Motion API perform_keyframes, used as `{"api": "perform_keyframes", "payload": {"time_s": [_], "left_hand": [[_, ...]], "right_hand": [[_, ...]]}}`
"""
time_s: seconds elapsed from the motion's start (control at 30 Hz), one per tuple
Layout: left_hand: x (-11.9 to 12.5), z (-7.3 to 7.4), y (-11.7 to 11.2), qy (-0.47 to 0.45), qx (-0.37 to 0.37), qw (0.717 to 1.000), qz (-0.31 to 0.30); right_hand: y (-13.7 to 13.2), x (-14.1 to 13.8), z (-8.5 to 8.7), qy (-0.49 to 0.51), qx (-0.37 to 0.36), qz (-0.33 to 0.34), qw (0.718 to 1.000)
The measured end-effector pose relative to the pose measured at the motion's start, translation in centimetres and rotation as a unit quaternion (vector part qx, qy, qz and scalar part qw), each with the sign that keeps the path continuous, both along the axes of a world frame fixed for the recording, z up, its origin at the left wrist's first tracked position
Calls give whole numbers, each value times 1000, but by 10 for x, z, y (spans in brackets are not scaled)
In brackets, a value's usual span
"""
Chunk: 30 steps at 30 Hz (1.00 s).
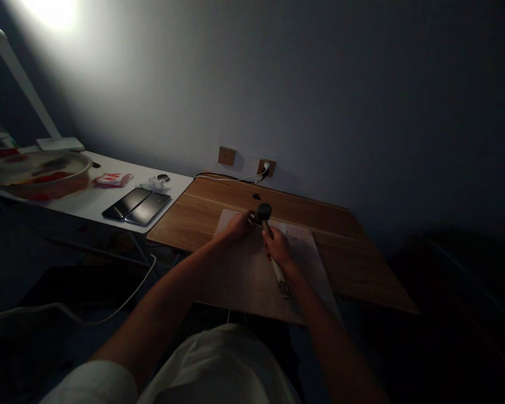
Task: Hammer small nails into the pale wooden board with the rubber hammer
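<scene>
A mallet with a dark round head and a pale handle is gripped by my right hand, which wraps round the handle below the head. Just left of that head, my left hand has its fingers closed together, with something small and thin at the fingertips that is too dim to name. Both hands are over a pale board laid on the wooden table. Whether the mallet head touches anything cannot be seen.
On the left, a white table carries two dark phones, a red and white packet, crumpled clear plastic and a large clear basin. A lamp stands behind. A plugged-in cable runs along the wall.
</scene>
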<state>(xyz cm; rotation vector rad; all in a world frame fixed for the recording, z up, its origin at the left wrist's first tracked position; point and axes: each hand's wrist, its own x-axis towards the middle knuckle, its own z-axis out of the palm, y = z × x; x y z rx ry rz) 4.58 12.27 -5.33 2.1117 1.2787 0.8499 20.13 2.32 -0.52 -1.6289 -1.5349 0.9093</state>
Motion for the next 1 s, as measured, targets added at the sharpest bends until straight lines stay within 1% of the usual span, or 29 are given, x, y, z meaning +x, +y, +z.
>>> {"api": "perform_keyframes", "payload": {"time_s": [0.07,0.23,0.37,0.47,0.57,0.67,0.77,0.83,0.93,1.0], "left_hand": [[-1,1,-1,-4,0,1000,-6],[-1,5,-4,3,-15,1000,6],[-1,4,-4,9,-13,1000,12],[-2,5,0,0,-29,999,-22],[-6,11,8,1,-53,997,-63],[-15,20,12,53,-46,995,-76],[-25,26,9,137,-5,986,-98],[-29,28,7,172,19,980,-102],[-32,31,5,190,24,977,-93],[-34,33,6,185,7,979,-83]], "right_hand": [[-1,1,1,1,-5,1,1000],[-2,3,-1,0,-11,4,1000],[-2,2,-4,3,-11,1,1000],[-6,5,-8,14,-10,6,1000],[-17,14,-13,21,-11,7,1000],[-29,23,-18,13,-23,8,1000],[-37,28,-21,-4,-30,6,1000],[-39,28,-21,-12,-28,1,1000],[-39,28,-19,-20,-26,-5,999],[-38,29,-17,-21,-26,-7,999]]}}
